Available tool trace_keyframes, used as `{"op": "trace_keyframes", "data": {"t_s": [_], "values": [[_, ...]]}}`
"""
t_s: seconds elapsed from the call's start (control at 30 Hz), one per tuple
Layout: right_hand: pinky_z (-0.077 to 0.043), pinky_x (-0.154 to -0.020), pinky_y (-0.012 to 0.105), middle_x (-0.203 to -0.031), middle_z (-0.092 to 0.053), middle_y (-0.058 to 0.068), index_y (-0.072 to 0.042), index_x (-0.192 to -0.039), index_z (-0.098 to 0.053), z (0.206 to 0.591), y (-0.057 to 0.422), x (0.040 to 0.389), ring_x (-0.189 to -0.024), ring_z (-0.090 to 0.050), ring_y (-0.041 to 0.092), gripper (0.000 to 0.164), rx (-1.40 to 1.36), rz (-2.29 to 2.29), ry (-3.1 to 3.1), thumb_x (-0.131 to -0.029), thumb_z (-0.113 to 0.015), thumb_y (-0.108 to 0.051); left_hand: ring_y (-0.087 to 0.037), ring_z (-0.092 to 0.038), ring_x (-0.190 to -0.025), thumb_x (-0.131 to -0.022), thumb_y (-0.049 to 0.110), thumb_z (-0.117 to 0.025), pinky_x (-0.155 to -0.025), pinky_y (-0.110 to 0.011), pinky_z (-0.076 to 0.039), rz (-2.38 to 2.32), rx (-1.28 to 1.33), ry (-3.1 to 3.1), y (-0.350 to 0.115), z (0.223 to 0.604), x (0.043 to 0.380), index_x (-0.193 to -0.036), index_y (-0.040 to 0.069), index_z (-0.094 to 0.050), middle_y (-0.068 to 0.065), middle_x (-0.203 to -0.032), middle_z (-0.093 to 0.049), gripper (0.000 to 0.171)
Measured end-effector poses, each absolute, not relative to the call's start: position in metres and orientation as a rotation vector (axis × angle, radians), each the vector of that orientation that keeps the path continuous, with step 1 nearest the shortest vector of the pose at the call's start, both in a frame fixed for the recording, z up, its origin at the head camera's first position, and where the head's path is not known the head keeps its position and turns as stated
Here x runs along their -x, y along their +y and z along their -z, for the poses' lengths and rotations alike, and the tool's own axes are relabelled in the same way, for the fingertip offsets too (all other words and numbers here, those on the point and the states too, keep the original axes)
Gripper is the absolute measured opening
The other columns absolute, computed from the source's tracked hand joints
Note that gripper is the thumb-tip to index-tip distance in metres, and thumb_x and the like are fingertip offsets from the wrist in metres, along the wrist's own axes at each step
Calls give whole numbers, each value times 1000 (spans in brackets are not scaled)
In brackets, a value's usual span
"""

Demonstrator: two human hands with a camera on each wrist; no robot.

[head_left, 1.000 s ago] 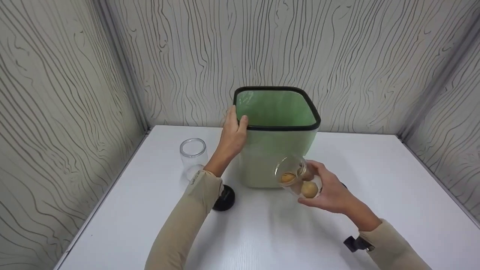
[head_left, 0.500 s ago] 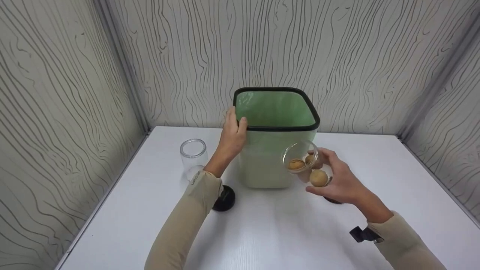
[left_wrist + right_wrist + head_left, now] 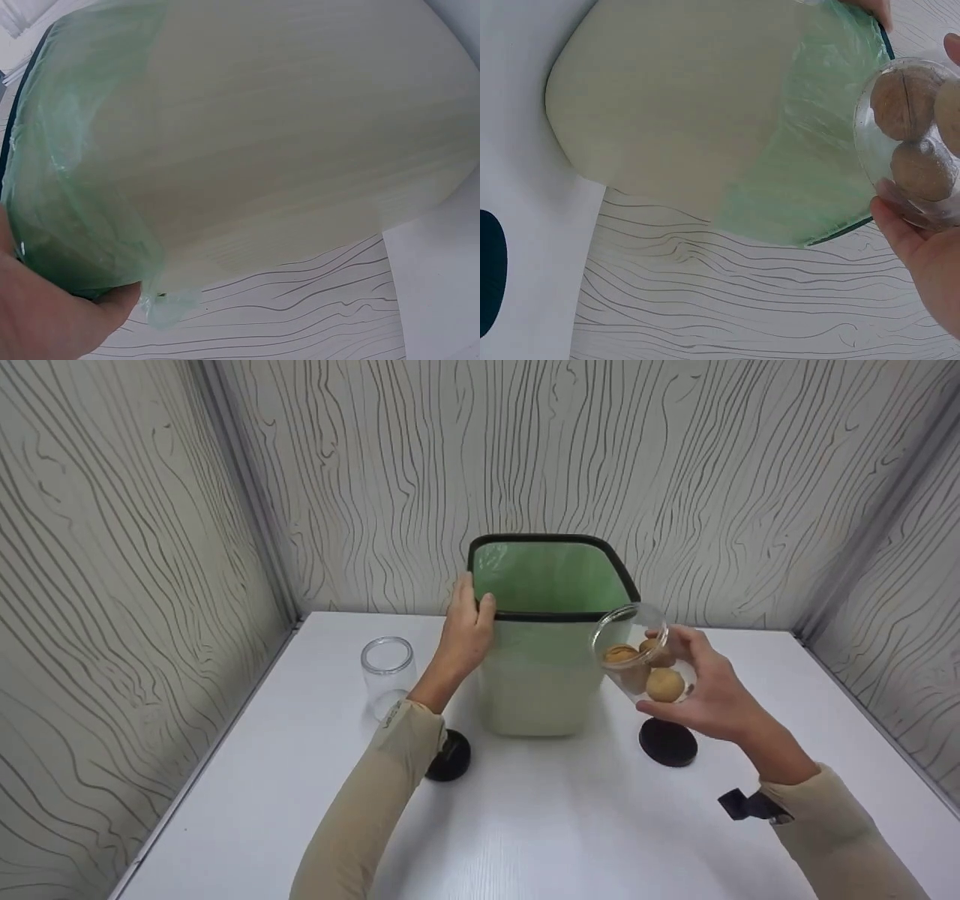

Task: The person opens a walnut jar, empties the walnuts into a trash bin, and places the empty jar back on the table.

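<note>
A bin (image 3: 536,682) with a black rim and a green bag liner (image 3: 555,574) stands upright on the white table. My left hand (image 3: 466,637) holds its near left corner at the rim, thumb toward the front; in the left wrist view the thumb (image 3: 120,300) lies against the bag, the other fingers mostly hidden. My right hand (image 3: 712,690) grips a clear jar (image 3: 630,634) around its lower part. The jar is lidless, raised and tilted, its mouth overlapping the bin's near right rim in the head view. Inside lie several walnuts (image 3: 665,685), brown and round.
Another clear jar (image 3: 388,679) stands on the table (image 3: 525,825) left of the bin. One black lid (image 3: 450,756) lies by my left forearm, another black lid (image 3: 668,742) below my right hand. Patterned wall panels (image 3: 420,472) enclose the back and sides.
My right hand has moved up and to the right with the jar, from before the bin's front to its near right rim, uncovering the right lid. The left hand stays in place.
</note>
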State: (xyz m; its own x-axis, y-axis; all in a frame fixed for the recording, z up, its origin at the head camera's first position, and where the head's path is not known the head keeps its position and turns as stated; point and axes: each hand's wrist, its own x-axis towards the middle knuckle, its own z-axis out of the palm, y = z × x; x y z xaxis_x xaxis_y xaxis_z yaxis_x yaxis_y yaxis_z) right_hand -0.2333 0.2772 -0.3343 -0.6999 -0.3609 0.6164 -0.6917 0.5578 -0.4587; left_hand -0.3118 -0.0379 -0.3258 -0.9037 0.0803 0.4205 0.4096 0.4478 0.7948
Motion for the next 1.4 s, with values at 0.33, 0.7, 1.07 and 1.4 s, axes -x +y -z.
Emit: {"op": "trace_keyframes", "data": {"t_s": [0.33,0.7,1.07,1.4], "values": [[-36,-95,38,-129,-53,14,-1,-137,-34,317,298,244,-113,-49,26,92,-733,-916,-2400,-63,-88,-10,-25,-10,-142,-103,29,-29,-113,-36,-11,1423,417,-2388,-38,326,312,-148,-4,-10,-20,-154,-11,60],[-31,-94,64,-127,-50,24,4,-136,-29,309,307,255,-119,-44,41,92,-635,-952,-2423,-66,-87,-12,-25,-9,-142,-103,30,-29,-113,-35,-10,1411,421,-2401,-35,327,313,-148,-4,-10,-19,-155,-11,60],[-36,-90,56,-125,-52,22,3,-136,-30,288,307,268,-113,-47,36,93,-567,-869,-2469,-67,-87,-22,-25,-10,-142,-103,30,-30,-113,-36,-12,1445,403,-2410,-36,325,311,-149,-3,-10,-19,-155,-11,60],[-40,-84,52,-120,-50,22,3,-138,-29,273,305,283,-107,-48,35,95,-587,-710,-2504,-67,-86,-25,-25,-9,-142,-103,31,-29,-113,-35,-12,1435,424,-2394,-39,326,311,-149,-4,-9,-21,-154,-11,61]]}}
